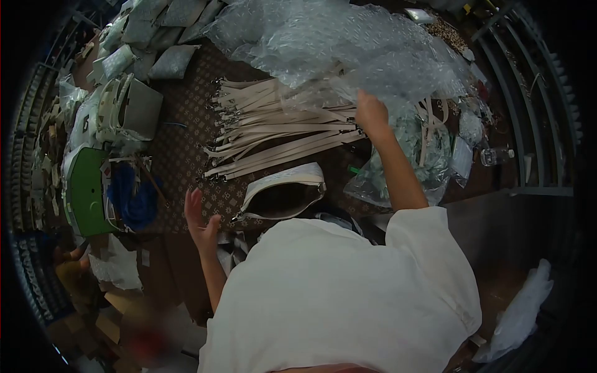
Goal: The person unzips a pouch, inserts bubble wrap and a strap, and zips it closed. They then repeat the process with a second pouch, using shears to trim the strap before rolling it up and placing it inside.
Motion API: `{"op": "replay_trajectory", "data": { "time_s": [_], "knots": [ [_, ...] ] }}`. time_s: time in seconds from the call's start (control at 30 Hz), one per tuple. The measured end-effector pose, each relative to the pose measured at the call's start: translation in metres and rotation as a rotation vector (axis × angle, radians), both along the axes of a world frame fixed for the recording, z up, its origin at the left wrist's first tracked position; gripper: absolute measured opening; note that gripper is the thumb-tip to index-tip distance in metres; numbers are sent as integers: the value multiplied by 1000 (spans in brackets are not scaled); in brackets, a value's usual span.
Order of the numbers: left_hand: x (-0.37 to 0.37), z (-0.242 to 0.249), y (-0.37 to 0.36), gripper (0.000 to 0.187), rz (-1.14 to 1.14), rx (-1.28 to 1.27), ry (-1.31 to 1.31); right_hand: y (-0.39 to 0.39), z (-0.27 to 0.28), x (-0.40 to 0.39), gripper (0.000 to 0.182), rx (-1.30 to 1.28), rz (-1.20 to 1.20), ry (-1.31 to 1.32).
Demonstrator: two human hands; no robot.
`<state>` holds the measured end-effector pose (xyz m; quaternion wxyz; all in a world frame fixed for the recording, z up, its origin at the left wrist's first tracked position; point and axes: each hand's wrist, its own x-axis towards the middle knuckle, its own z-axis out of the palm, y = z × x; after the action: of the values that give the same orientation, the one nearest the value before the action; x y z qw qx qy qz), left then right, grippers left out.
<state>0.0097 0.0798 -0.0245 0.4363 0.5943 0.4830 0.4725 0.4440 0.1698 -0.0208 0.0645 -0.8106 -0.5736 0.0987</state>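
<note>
My right hand (371, 114) is closed at the right end of a row of beige straps (280, 133), just below the bubble wrap (348, 43). What its fingers grip, if anything, is hidden. The straps lie side by side, with dark metal clasps at their ends. My left hand (202, 225) is raised at the near edge of the table, holding nothing, its thumb and fingers apart. Between my hands and close to my body, a pale zip bag (283, 198) lies with its mouth gaping and a dark interior showing.
Wrapped packages (174, 62) are heaped at the back left. Pale handbags (140, 109), a green bag (87, 193) and a blue bundle (135, 199) stand at left. A clear plastic bag (404, 180) and a bottle (496, 156) lie at right, beside a metal rack (528, 93).
</note>
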Motion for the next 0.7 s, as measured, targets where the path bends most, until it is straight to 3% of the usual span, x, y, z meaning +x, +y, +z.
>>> {"op": "replay_trajectory", "data": {
  "time_s": [0.03, 0.07, 0.1, 0.13, 0.17, 0.2, 0.27, 0.3, 0.33, 0.37, 0.4, 0.5, 0.57, 0.6, 0.67, 0.7],
  "knots": [
    [0, 12, 3, 102, 88, 37, 170, -4, 9, -18, 43, 122, 166, 168],
    [5, 23, 8, 102, 86, 33, 175, -6, 20, -37, 41, 250, 329, 336],
    [15, 34, 15, 97, -34, 195, 429, -11, 43, -62, 43, 281, 480, 562],
    [26, 44, 23, 93, -154, 360, 683, -16, 66, -82, 43, 4, 484, 1174],
    [47, 53, 29, 86, -189, 553, 686, -19, 80, -99, 44, -310, 458, 1771],
    [66, 59, 34, 80, -223, 746, 688, -18, 82, -114, 44, -309, 472, 1775],
    [81, 53, 36, 77, -220, 767, 799, -15, 84, -136, 40, -463, 344, 2604],
    [81, 46, 40, 75, -226, 778, 899, -11, 80, -140, 40, -476, 360, 2613],
    [77, 32, 47, 75, -220, 777, 916, -6, 73, -141, 38, -568, 215, 2694],
    [74, 13, 57, 67, -126, 797, 730, -1, 64, -141, 36, -662, 58, 2760],
    [72, 3, 62, 60, -33, 811, 539, 2, 53, -143, 36, -675, 61, 2762],
    [72, 43, 69, 47, -102, 985, 775, 9, 43, -138, 33, -635, 88, 2755],
    [76, 77, 67, 43, -24, 875, 647, 8, 59, -124, 44, -201, -225, 2298],
    [75, 84, 67, 39, 51, 769, 523, 10, 54, -117, 44, -213, -224, 2295],
    [50, 84, 76, 39, 27, 717, 394, 15, 41, -104, 70, 391, -45, 1529],
    [42, 88, 75, 37, 154, 288, 192, 14, 37, -98, 70, 383, -35, 1532]
  ]
}}
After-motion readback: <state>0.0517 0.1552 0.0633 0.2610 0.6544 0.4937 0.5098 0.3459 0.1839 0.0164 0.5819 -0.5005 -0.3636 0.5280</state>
